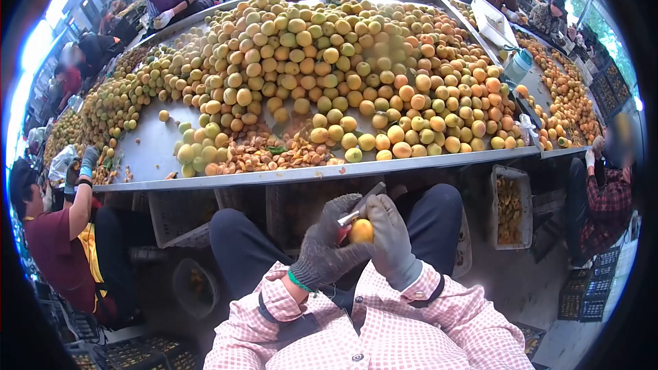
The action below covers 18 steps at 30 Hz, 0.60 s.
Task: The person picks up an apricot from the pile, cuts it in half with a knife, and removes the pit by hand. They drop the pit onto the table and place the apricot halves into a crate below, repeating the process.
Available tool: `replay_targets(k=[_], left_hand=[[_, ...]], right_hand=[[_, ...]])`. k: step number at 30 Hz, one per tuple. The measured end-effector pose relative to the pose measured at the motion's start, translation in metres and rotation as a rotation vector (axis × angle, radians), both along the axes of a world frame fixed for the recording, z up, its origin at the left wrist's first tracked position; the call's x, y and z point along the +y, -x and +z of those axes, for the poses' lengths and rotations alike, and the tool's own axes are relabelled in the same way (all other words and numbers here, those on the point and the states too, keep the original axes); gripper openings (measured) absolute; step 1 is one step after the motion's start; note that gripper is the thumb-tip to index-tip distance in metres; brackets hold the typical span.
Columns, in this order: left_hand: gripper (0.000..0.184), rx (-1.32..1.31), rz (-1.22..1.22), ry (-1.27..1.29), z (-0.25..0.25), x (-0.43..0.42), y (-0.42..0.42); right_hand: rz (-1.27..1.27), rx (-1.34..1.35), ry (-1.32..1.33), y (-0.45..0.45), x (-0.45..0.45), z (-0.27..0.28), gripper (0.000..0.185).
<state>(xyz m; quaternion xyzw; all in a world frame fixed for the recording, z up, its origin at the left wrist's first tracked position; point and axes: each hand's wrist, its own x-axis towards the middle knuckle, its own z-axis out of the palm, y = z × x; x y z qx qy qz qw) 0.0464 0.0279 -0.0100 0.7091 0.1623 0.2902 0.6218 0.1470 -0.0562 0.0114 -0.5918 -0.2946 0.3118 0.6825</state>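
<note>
In front of my lap, my left hand (pixel 325 241), in a dark knit glove with a green band at the wrist, is closed around a red-handled knife (pixel 353 217) with a metal blade. My right hand (pixel 393 236), in a lighter grey glove, is closed around a yellow-orange apricot (pixel 361 231). Both hands meet at the fruit, and the metal lies just above it. The fingers partly hide the knife and the fruit. Beyond my knees, a large heap of apricots (pixel 295 48) covers the metal table (pixel 154 123). Near its front edge lies a pile of opened apricot pieces (pixel 274 154).
A crate with yellow pieces (pixel 510 209) stands under the table at right. A bucket (pixel 195 286) is on the floor at left. Co-workers sit around: one person (pixel 65 240) at left, another (pixel 606 199) at right. A pale blue-lidded container (pixel 519 65) rests by the table's right divider.
</note>
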Motion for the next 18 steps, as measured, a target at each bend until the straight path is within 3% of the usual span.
replay_targets(k=[1,3,5,7,8,11,13,15,17,18], left_hand=[[0.067,0.001,0.001,0.001,0.011,0.006,0.001],[0.066,0.120,-0.056,-0.510,0.032,0.014,0.003],[0.062,0.126,-0.064,-0.525,0.029,0.009,0.003],[0.062,-0.157,-0.044,-0.228,0.014,-0.002,0.003],[0.058,-0.206,-0.054,-0.144,0.008,-0.008,0.005],[0.050,-0.218,-0.023,0.052,0.009,-0.022,0.008],[0.040,-0.178,-0.034,0.189,0.011,-0.025,0.009],[0.035,-0.090,-0.054,0.572,0.009,-0.026,0.009],[0.035,-0.057,-0.069,0.637,0.016,-0.026,0.009],[0.037,-0.051,-0.067,0.830,0.018,-0.026,0.008]], right_hand=[[0.001,0.001,0.001,0.000,-0.001,-0.001,0.016],[-0.118,-0.920,-0.085,0.000,-0.004,-0.008,0.021],[-0.093,-0.936,-0.048,0.009,-0.007,-0.018,0.025],[-0.208,0.316,-0.169,0.027,-0.004,-0.007,0.026],[-0.312,-0.318,-0.137,0.027,-0.007,0.005,0.025],[-0.251,-0.159,-0.355,0.026,-0.007,-0.016,0.023],[-0.272,-0.302,-0.379,0.021,-0.003,-0.013,0.020],[-0.314,-0.570,-0.389,0.014,-0.002,-0.024,0.017],[-0.292,-0.626,-0.367,0.008,-0.004,-0.030,0.013],[-0.267,-0.623,-0.356,0.007,-0.003,-0.031,0.012]])
